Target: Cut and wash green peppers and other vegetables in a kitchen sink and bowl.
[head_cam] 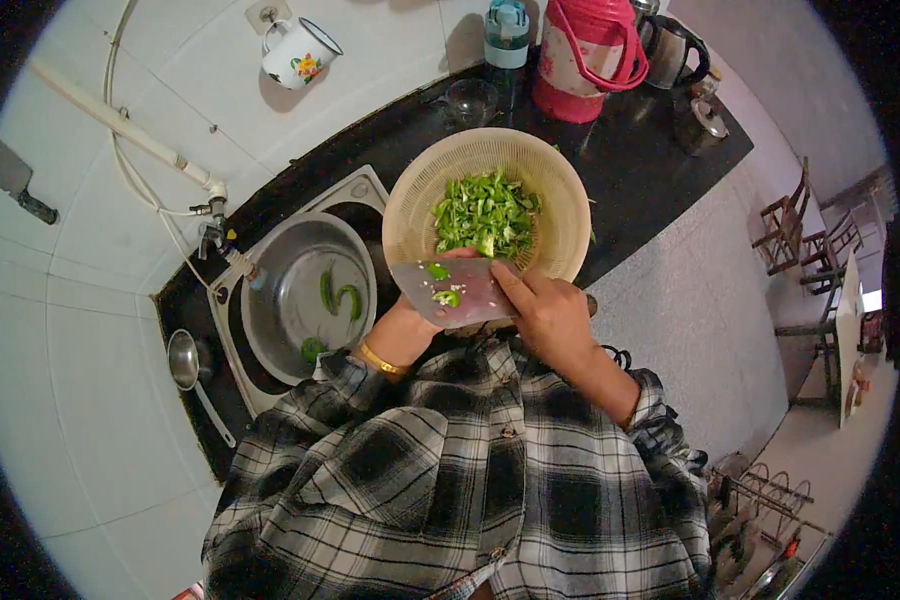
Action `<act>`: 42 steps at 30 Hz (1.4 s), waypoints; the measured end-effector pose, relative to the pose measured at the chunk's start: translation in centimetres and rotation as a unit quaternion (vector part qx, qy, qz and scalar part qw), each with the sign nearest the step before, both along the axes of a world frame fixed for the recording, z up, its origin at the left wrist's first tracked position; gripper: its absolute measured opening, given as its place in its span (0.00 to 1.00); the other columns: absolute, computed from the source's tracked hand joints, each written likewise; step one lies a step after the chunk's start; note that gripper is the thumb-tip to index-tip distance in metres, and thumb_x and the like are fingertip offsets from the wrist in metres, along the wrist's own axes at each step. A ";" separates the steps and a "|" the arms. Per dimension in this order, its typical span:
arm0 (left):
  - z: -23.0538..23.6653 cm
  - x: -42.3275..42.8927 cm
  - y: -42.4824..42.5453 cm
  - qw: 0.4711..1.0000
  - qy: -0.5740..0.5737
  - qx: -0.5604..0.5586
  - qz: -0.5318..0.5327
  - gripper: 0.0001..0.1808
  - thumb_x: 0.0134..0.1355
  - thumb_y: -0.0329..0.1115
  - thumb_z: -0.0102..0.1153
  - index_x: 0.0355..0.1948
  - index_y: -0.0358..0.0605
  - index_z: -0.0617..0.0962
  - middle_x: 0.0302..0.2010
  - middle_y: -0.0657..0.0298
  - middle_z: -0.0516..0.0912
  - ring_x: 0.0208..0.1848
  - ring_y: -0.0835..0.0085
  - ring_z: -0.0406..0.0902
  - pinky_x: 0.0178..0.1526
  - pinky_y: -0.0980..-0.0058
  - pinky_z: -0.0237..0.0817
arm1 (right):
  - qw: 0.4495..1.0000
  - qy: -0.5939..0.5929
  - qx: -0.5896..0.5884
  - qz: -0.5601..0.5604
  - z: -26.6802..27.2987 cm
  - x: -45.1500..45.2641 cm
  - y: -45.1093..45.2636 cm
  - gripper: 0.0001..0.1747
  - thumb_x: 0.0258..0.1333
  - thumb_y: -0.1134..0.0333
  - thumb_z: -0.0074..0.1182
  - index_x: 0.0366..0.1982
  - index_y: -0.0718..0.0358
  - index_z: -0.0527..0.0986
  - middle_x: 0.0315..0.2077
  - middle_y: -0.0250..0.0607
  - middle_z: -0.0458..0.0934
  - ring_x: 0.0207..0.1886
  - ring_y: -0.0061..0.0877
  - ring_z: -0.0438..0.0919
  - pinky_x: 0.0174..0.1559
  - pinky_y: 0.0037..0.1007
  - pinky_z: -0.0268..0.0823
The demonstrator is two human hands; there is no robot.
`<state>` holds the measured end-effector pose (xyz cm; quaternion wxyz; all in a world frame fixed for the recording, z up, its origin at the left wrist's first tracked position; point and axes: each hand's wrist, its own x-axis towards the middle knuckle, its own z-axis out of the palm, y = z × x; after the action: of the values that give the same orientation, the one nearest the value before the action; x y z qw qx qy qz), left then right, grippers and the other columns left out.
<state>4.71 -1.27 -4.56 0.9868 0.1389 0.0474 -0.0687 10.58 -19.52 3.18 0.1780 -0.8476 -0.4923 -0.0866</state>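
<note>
My right hand (551, 307) grips a broad metal cleaver (469, 304), its blade lying flat over the near rim of a cream plastic colander (412, 172). Green pepper pieces (446, 298) and pale seeds stick to the blade. My left hand (412, 326), with a gold bracelet at the wrist, is partly hidden under the blade; whether it holds something cannot be seen. Chopped green peppers (487, 210) fill the middle of the colander. Left of it, a large metal basin (277, 300) in the sink holds water and several whole green peppers (351, 300).
A tap (214, 232) stands behind the basin. A metal ladle (185, 364) lies at the counter's left end. Along the back of the black counter (630, 202) are a glass cup (472, 101), a bottle (506, 45), a pink thermos (577, 75) and an electric kettle (667, 56).
</note>
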 end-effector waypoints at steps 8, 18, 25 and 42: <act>3.3 -0.3 -0.1 0.927 0.110 0.346 0.088 0.14 0.59 0.33 0.53 0.44 0.36 0.73 0.39 0.54 0.79 0.43 0.66 0.78 0.47 0.69 0.72 | 0.998 -0.030 -0.010 -0.051 -2.4 3.4 -1.8 0.20 0.47 0.66 0.51 0.46 0.54 0.71 0.23 0.37 0.73 0.22 0.34 0.76 0.23 0.34 0.69; 1.1 -0.2 0.5 0.998 0.036 0.035 0.025 0.15 0.59 0.33 0.48 0.45 0.35 0.73 0.40 0.51 0.79 0.44 0.59 0.78 0.49 0.61 0.72 | 0.999 -0.023 0.023 0.024 0.2 0.5 0.7 0.25 0.41 0.68 0.57 0.48 0.54 0.72 0.19 0.36 0.71 0.20 0.32 0.74 0.23 0.33 0.68; 3.4 -0.1 -0.2 0.993 0.095 0.055 0.046 0.13 0.59 0.30 0.47 0.44 0.37 0.74 0.38 0.54 0.79 0.41 0.62 0.79 0.46 0.66 0.73 | 0.997 -0.058 0.042 -0.001 -1.4 1.8 -0.3 0.24 0.41 0.68 0.57 0.47 0.53 0.72 0.19 0.35 0.70 0.19 0.32 0.73 0.23 0.33 0.68; 2.2 1.6 0.1 0.942 0.107 0.317 0.024 0.12 0.59 0.32 0.51 0.42 0.37 0.75 0.36 0.58 0.79 0.32 0.72 0.78 0.34 0.77 0.72 | 0.992 0.067 0.014 -0.106 -0.3 1.7 -0.3 0.22 0.43 0.70 0.56 0.46 0.55 0.72 0.27 0.41 0.76 0.26 0.37 0.77 0.27 0.35 0.69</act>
<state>6.34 -1.15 -2.32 0.8821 0.4351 0.1755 -0.0414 12.28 -19.86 2.93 0.2125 -0.8964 -0.3852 -0.0545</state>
